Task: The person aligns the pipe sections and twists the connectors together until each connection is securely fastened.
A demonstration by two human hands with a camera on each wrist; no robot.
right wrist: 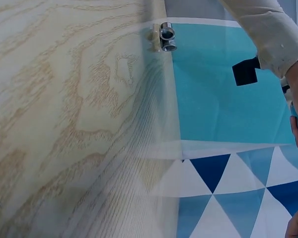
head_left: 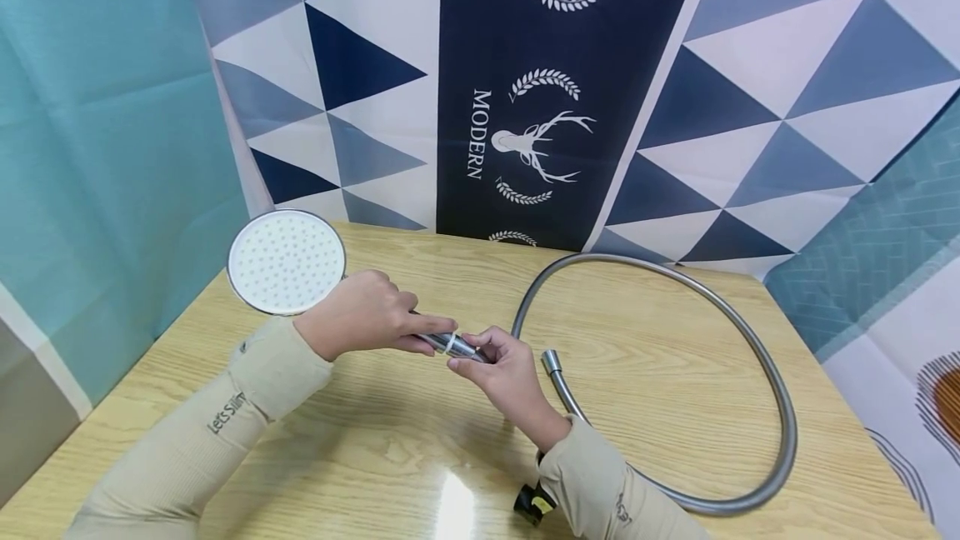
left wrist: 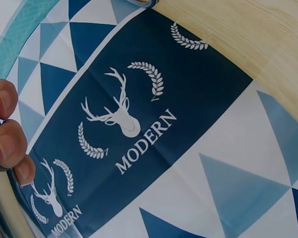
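Note:
A hand shower (head_left: 287, 261) with a round white spray face and silver rim is held up at the left in the head view. My left hand (head_left: 369, 317) grips its handle, the forefinger stretched along it. At the handle's end, by a white ring (head_left: 451, 343), my right hand (head_left: 510, 369) pinches the metal hose nut (head_left: 466, 349) between thumb and fingers. Handle and nut are in line, right at each other. From there the grey metal hose (head_left: 767, 357) runs off behind the right hand. Fingertips (left wrist: 7, 144) of the left hand show in the left wrist view.
The hose loops widely over the right side of the wooden table (head_left: 360, 457), its free end fitting (head_left: 551, 361) lying beside the right hand. A small chrome fitting (right wrist: 167, 37) sits near the table edge in the right wrist view. Patterned cloth (head_left: 540, 90) hangs behind.

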